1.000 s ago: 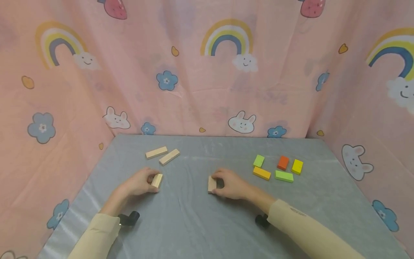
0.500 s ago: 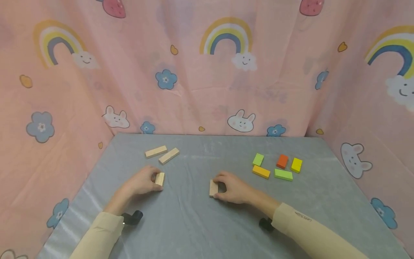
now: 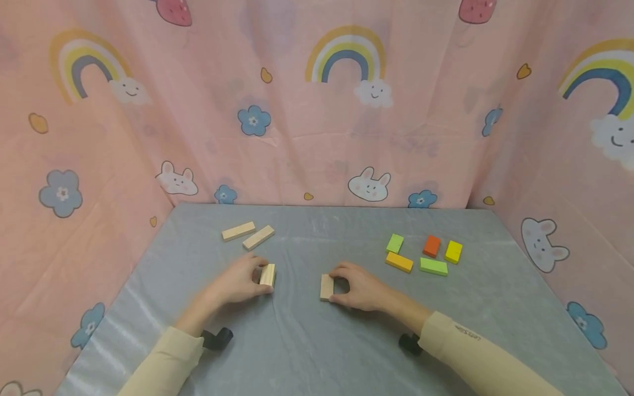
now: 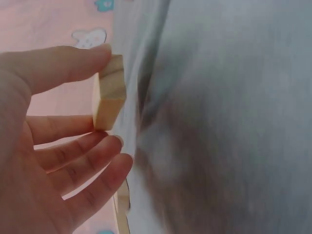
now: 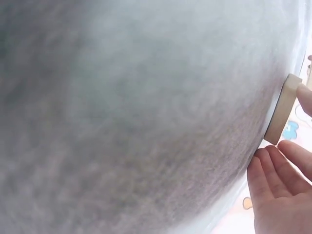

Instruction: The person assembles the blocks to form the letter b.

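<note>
Left of centre in the head view, my left hand (image 3: 241, 280) pinches a plain wooden block (image 3: 268, 275) by its two ends. The left wrist view shows that block (image 4: 110, 92) between thumb and fingertips, with the other fingers spread below. My right hand (image 3: 360, 287) grips a second plain wooden block (image 3: 326, 287) end to end, a short gap to the right of the first. In the right wrist view this block (image 5: 283, 109) sits at the right edge, between thumb and fingertips, close over the cloth.
Two loose plain wooden blocks, a left one (image 3: 239, 231) and a right one (image 3: 258, 237), lie behind my left hand. To the right rest an orange block (image 3: 399, 262), a red block (image 3: 432, 246), a yellow block (image 3: 453, 252) and two green ones. Grey cloth (image 3: 297, 346) covers the table.
My left hand has carried its block rightward, nearer to the right hand's block. The right hand and its block moved slightly toward me, then stayed nearly still.
</note>
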Motion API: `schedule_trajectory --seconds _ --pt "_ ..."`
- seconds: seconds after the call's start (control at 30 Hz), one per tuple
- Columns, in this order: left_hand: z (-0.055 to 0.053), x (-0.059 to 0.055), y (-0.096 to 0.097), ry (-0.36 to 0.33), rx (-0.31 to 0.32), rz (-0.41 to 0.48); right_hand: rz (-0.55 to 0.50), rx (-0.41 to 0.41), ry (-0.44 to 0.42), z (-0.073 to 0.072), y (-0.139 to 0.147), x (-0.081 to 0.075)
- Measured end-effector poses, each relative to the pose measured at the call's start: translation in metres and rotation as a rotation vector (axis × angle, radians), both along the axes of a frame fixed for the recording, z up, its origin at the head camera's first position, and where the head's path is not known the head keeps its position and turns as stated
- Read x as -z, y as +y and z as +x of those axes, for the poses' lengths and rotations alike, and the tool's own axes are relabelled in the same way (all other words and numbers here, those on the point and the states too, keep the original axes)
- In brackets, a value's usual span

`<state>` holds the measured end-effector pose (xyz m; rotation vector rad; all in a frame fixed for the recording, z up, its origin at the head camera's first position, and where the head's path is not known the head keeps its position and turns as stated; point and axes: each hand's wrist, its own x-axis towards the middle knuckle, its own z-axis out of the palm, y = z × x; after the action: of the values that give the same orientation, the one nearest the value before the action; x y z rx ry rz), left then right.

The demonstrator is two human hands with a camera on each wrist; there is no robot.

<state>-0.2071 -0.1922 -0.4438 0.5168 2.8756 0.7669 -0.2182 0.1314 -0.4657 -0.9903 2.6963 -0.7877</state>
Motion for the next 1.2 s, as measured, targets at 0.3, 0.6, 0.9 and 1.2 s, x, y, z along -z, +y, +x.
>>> schedule_trajectory --seconds 0.3,0.6,0.9,1.2 --pt "0.011 0.000 0.032 0.066 0.087 -0.009 -0.002 -0.003 0.008 0.000 0.002 0.000" --pt "0.019 0.001 0.055 0.072 0.195 -0.042 0.011 0.006 0.004 -0.002 0.002 0.001" --pt "0.021 0.005 0.071 0.076 0.221 -0.079 0.012 0.005 0.008 -0.004 0.003 -0.001" --pt "0.030 0.009 0.080 0.072 0.286 -0.091 0.018 0.003 -0.003 -0.004 0.004 0.001"
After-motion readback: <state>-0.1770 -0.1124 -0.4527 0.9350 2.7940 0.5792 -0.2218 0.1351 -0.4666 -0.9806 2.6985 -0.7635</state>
